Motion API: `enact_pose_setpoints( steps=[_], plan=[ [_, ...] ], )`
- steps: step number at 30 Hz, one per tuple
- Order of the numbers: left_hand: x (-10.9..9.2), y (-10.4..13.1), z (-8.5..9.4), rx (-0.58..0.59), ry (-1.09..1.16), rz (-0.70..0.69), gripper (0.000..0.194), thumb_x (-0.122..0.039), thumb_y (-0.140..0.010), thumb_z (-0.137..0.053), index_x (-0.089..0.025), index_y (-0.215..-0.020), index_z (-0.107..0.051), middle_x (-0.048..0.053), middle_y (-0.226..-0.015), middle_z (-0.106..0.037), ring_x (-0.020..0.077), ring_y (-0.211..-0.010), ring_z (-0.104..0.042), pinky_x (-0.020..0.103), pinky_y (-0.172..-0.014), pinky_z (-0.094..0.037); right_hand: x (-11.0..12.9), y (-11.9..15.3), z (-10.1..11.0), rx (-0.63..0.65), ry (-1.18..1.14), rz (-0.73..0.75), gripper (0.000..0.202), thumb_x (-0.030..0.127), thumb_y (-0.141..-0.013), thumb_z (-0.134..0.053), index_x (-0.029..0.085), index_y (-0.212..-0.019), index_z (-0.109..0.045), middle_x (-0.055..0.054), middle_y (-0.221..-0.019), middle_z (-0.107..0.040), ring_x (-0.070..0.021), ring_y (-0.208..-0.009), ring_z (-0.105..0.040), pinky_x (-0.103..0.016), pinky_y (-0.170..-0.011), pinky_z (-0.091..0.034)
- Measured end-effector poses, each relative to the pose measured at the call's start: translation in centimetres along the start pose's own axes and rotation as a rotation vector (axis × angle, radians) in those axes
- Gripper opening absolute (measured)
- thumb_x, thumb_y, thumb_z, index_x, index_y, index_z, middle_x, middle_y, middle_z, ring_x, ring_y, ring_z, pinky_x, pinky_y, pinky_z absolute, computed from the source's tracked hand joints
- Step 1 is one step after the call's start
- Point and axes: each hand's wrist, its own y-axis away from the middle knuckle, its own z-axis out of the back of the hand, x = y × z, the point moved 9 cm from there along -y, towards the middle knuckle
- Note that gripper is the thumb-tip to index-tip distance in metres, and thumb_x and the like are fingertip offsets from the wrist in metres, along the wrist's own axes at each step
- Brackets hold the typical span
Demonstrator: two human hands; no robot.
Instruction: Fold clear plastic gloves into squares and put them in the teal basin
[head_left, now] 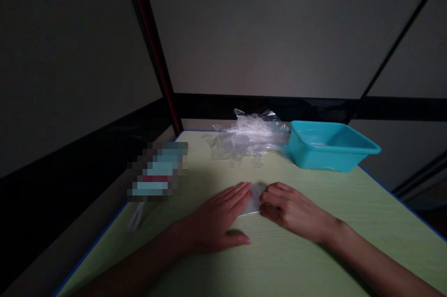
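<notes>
A small, flat, see-through plastic piece [252,201], perhaps a bag or film, lies on the table between my hands. My left hand [223,215] rests flat over its left part, fingers together and stretched out, thumb apart. Curled fingers of my right hand [284,206] grip the right edge of the plastic. Much of the piece is hidden beneath both hands. Beyond them lies a crumpled heap of clear plastic bags [249,136].
A turquoise plastic basin [324,159] stands at the back right, touching or close to the heap. On the left edge of the light green table [279,269] is a blurred-out item [159,171] with a white cord [136,217]. Walls rise behind and to the left.
</notes>
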Motion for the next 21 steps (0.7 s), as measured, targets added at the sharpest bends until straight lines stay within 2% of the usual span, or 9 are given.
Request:
enact_pose_setpoints(
  steps=[5,12,16,21],
  plan=[
    [0.3,0.0,-0.3,0.061,0.003,0.033,0.071,-0.049,-0.081,-0.045,-0.006,-0.134,-0.024,0.014,-0.142,-0.016,0.0201,-0.131,-0.013,0.033,-0.106,-0.018,0.3,0.0,-0.8,0.014,0.05,0.027,0.025,0.015,-0.089,-0.038,0.017,-0.077,-0.06,-0.002,-0.08,-0.057,-0.0165,-0.08,-0.049,-0.033,-0.074,-0.037],
    [0.2,-0.2,0.1,0.047,0.013,0.057,0.067,-0.043,-0.08,-0.048,-0.009,-0.133,-0.027,0.013,-0.142,-0.015,0.0194,-0.131,-0.012,0.033,-0.106,-0.019,0.1,-0.2,-0.8,-0.031,0.038,0.004,0.025,0.013,-0.087,-0.038,0.016,-0.073,-0.058,-0.004,-0.078,-0.057,-0.0174,-0.077,-0.049,-0.033,-0.072,-0.037],
    [0.3,-0.3,0.3,0.034,0.031,0.093,0.065,-0.037,-0.077,-0.053,-0.009,-0.131,-0.031,0.014,-0.141,-0.02,0.0202,-0.13,-0.017,0.031,-0.106,-0.02,-0.6,-0.3,-0.8,-0.017,-0.09,-0.059,0.019,0.013,-0.084,-0.04,0.016,-0.076,-0.056,-0.004,-0.079,-0.057,-0.0175,-0.077,-0.05,-0.032,-0.074,-0.039],
    [1.2,-0.4,0.1,-0.028,0.12,0.134,0.065,-0.029,-0.073,-0.056,-0.018,-0.132,-0.031,0.008,-0.141,-0.024,0.021,-0.128,-0.023,0.034,-0.104,-0.023,-2.1,-0.1,-1.8,-0.009,-0.361,-0.17,0.018,0.017,-0.087,-0.034,0.016,-0.084,-0.052,-0.005,-0.078,-0.057,-0.0161,-0.074,-0.052,-0.029,-0.072,-0.041]
  ],
)
